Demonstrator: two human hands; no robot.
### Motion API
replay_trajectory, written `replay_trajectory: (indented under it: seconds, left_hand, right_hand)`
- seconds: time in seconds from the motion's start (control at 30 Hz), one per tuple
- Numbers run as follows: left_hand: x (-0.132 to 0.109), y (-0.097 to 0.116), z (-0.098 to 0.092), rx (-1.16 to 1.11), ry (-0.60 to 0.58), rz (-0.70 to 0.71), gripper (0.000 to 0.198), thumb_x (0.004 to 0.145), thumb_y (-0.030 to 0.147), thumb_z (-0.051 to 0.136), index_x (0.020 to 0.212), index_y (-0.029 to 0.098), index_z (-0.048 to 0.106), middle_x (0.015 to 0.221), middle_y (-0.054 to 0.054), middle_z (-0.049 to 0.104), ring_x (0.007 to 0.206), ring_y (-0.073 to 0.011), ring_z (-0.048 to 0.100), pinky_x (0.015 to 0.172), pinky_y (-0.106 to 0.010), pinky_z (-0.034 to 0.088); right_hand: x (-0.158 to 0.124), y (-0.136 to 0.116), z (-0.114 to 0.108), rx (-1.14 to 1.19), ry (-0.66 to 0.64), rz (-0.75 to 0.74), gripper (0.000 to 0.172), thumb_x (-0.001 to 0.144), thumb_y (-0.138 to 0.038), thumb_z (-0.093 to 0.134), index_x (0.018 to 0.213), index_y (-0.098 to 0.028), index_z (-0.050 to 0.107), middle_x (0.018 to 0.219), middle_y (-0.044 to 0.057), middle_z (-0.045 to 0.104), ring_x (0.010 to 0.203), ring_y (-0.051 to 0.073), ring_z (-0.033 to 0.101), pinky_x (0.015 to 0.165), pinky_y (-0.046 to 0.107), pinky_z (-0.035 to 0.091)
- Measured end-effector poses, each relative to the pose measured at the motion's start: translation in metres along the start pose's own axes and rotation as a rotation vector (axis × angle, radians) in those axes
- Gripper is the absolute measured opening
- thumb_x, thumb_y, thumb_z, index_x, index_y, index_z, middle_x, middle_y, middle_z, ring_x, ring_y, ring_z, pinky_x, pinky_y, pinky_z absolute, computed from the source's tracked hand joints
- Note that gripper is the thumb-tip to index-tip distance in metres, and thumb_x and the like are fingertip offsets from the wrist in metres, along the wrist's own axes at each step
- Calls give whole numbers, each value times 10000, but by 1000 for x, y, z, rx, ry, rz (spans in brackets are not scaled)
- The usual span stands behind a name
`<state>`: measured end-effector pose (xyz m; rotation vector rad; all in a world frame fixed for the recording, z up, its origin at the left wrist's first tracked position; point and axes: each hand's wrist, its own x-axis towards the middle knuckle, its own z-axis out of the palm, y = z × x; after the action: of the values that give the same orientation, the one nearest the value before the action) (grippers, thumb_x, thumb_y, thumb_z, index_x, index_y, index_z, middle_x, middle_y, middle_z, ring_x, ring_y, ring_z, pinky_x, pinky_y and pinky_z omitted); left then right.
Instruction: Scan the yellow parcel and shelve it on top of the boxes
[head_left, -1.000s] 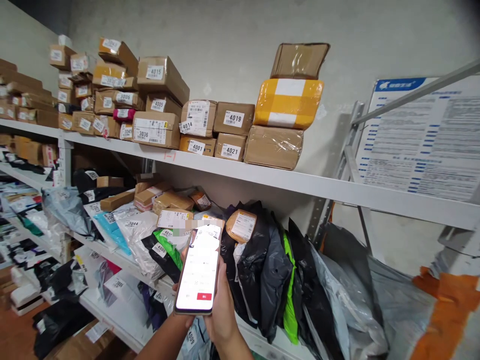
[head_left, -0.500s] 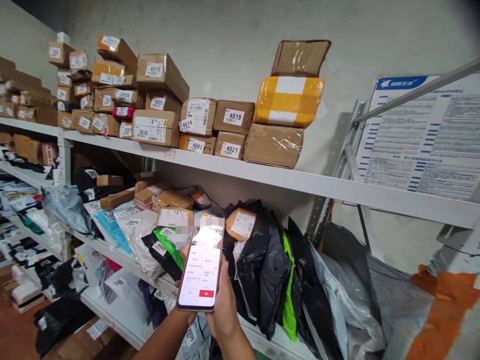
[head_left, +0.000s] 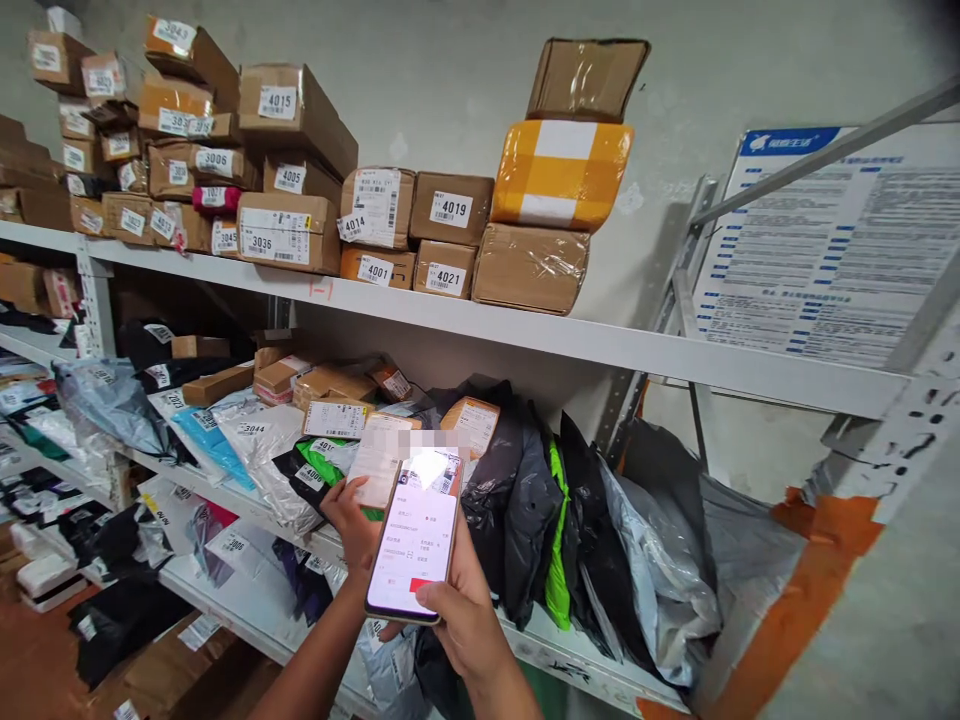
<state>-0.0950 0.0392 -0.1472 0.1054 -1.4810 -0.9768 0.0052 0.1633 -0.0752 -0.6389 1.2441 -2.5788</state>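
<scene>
My right hand (head_left: 463,620) grips a smartphone (head_left: 414,538) with a lit white screen, the thumb resting near a red button at its lower edge. Behind the phone my left hand (head_left: 352,525) holds up a small parcel with a white label (head_left: 376,465), fingers wrapped on its lower corner. Both are raised in front of the middle shelf, just above a green and black mailer bag (head_left: 322,465).
A white metal shelf (head_left: 600,345) carries numbered cardboard boxes (head_left: 289,232) and a yellow-taped parcel (head_left: 562,175) on top. Black and grey poly bags (head_left: 570,520) crowd the middle shelf at right. A printed notice board (head_left: 825,250) hangs on the right wall. More parcels fill the lower shelves at left.
My left hand has come out from behind the phone and now holds the labelled parcel in view. The phone has dropped slightly and shifted right; the camera has tilted down a little.
</scene>
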Motion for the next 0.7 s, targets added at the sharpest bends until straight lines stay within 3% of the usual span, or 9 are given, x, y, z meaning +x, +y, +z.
replay_trajectory:
  seconds: [0.13, 0.27, 0.43, 0.6, 0.7]
  left_hand:
    - [15, 21, -28, 79, 59, 132, 430, 724, 347, 722, 1051, 181, 498, 1162, -136, 404, 1091, -348, 454, 814, -524, 476]
    - [28, 47, -49, 120, 112, 260, 466, 696, 269, 751, 1052, 211, 456, 1172, -141, 405, 1121, -359, 432, 860, -563, 436]
    - [38, 65, -60, 139, 139, 369, 489, 677, 267, 756, 1051, 222, 444, 1156, -112, 410, 1102, -305, 446, 867, -486, 421]
    - [42, 77, -66, 144, 171, 376, 482, 677, 279, 749, 1049, 212, 451, 1154, -115, 414, 1099, -290, 438, 865, -448, 401]
    - [45, 86, -67, 148, 182, 375, 491, 683, 289, 745, 1065, 203, 448, 1163, -119, 409, 1113, -294, 431, 874, -451, 400]
  right_hand:
    - [-9, -8, -7, -20, -1, 3, 999, 596, -114, 651, 1449, -271, 153, 1229, 87, 647, 962, 295, 680, 610, 384, 598]
    - [-23, -21, -7, -5, 19, 5, 1070, 627, -127, 675, 1474, -254, 32, 1195, 114, 665, 918, 313, 695, 480, 328, 574]
    - [-42, -29, -15, 44, 87, -33, 1115, 612, -153, 724, 1482, -220, 31, 1153, 129, 691, 951, 341, 685, 416, 292, 536]
    - [-59, -38, -29, 58, 149, -37, 1242, 560, -204, 791, 1482, -230, -41, 1157, 138, 693, 959, 377, 680, 403, 332, 540]
    - [-69, -43, -42, 42, 206, -35, 1229, 553, -218, 795, 1486, -228, -5, 1219, 171, 655, 983, 388, 674, 428, 328, 540]
